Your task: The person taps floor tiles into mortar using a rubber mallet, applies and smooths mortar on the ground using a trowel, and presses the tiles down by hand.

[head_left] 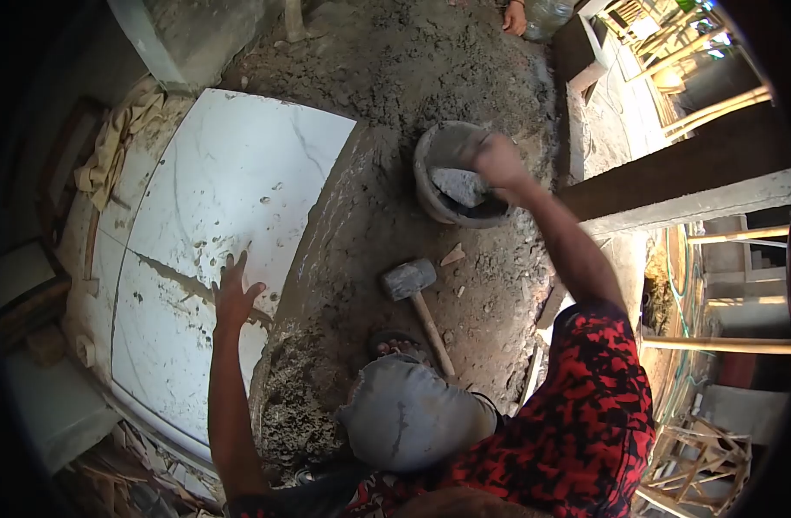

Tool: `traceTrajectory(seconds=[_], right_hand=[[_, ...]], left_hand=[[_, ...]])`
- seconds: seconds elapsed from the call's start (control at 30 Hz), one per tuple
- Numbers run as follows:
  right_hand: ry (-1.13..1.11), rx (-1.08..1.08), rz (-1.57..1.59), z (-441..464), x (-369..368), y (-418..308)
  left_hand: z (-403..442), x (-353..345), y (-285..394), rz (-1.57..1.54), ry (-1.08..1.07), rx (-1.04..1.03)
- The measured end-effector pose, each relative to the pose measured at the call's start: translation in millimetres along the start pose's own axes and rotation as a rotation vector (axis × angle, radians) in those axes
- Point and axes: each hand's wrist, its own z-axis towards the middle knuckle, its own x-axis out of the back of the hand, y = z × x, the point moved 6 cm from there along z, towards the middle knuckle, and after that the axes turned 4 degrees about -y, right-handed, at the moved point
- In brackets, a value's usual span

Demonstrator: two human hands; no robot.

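My left hand (233, 300) rests with fingers spread on a white marble-patterned tile (231, 186), beside a seam smeared with grey mortar (175, 278). Mortar spots dot the tile surface around it. Over a round bucket (423, 177) on the right, my right hand (502, 164) is closed in a fist and slightly blurred. It grips what looks like a trowel, whose mortar-coated blade (458, 185) shows inside the bucket; the handle is mostly hidden. Between my hands, a mallet (410, 279) with a wooden handle lies on the wet mortar bed.
Rough wet mortar (387, 73) spreads beyond the tiles. Another person's hand (515, 17) appears at the top. A cloth (123, 147) and a second wooden-handled tool (91, 250) lie at the left. A concrete beam (698, 207) and bamboo poles (724, 345) stand on the right.
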Motion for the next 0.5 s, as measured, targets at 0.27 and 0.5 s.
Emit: traceTrajectory(seconds=[0.27, 0.5], right_hand=[[0.322, -0.077, -0.062, 43, 166, 117], [0.106, -0.196, -0.159, 34, 223, 74]], left_hand=[[-82, 65, 29, -0.051, -0.224, -0.121], [-134, 84, 58, -0.146, -0.311, -0.134]])
